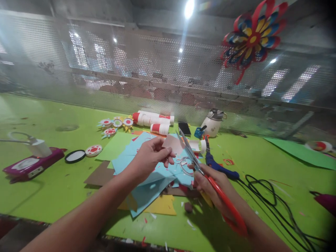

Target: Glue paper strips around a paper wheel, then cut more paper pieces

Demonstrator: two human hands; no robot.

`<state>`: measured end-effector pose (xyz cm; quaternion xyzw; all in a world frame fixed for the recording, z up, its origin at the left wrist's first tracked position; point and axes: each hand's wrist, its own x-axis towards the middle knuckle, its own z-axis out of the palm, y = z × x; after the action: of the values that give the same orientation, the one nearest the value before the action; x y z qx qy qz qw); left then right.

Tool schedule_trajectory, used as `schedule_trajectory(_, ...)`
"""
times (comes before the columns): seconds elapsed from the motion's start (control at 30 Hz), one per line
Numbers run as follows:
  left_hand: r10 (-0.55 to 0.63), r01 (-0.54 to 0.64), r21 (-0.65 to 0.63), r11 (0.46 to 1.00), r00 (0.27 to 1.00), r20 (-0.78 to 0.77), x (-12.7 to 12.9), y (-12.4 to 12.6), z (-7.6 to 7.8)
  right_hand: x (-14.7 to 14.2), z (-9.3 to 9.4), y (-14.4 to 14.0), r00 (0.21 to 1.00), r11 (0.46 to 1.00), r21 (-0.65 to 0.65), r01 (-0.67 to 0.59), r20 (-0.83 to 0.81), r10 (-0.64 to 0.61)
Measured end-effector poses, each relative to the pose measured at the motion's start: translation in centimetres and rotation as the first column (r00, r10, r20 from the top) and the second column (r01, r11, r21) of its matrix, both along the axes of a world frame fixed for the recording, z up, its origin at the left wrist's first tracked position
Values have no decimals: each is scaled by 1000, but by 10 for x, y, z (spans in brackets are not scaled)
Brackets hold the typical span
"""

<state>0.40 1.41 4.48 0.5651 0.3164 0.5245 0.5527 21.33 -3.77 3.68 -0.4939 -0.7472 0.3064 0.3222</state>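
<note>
Here my left hand [151, 154] pinches a small brown paper piece [173, 143] between thumb and fingers, above the heap of light blue sheets [147, 175] in the middle of the green counter [52, 182]. My right hand [212, 187] has its fingers closed round the red handles of the scissors [199, 168], blades parted, their tips at the paper's edge. A blue glue gun [219, 167] lies just beside, toward the far edge.

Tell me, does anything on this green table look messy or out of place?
Yes. Small paper scraps lie scattered on the green table near its front edge, below the untidy pile of coloured sheets. A black cable lies in loose loops beside the right hand, which holds red scissors.
</note>
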Motion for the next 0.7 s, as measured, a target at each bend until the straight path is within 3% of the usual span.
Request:
schedule_trajectory(0.2, -44, 44, -16, 999, 999, 13, -4, 2, -2, -2, 3, 1, 997, 999, 25, 32, -74, -30)
schedule_trajectory(0.33, -182, 184, -6, 983, 966, -182, -1, -3, 2, -3, 6, 1, 978, 996, -10, 90, -188, -90)
schedule_trajectory(0.47, -417, 414, -93, 906, 829, -373, 2, -10, 1, -3, 7, -2, 966, 997, -7, 74, -247, -73)
schedule_trajectory(0.6, -587, 581, -159, 798, 691, -421, 3, -13, -1, -6, 6, -3, 960, 999, -35, 27, -279, -36)
schedule_trajectory(0.7, -629, 608, -194, 770, 674, -387, 3, -13, 0, -9, 4, -3, 954, 1000, -6, -6, -300, 4)
